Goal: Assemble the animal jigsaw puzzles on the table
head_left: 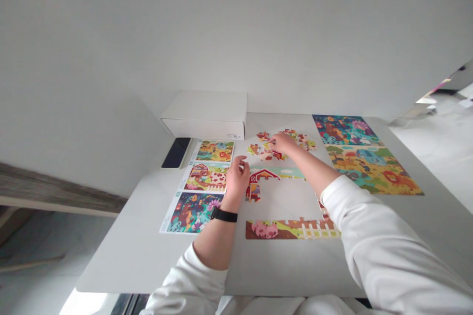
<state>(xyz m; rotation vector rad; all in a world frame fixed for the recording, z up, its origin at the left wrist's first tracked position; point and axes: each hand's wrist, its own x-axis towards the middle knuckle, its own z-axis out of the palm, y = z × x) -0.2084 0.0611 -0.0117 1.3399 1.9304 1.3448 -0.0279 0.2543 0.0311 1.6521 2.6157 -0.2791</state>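
Observation:
A part-built farm jigsaw lies on the white table [140, 251]: a top strip with a red barn [264, 175] and a bottom strip with a pink pig and white fence [291, 230]. My left hand [236, 179], with a black wristband, rests at the barn strip's left end, fingers loosely curled and apart, holding nothing I can see. My right hand [283, 143] reaches across to the heap of loose pieces [284, 145] beyond the frame, fingers closed down on the pieces; what they pinch is hidden.
A reference sheet [201, 184] with three pictures lies left of the puzzle. Two finished jigsaws [364, 155] lie to the right. A white box [207, 114] stands at the back by the wall, with a dark phone [176, 152] beside it.

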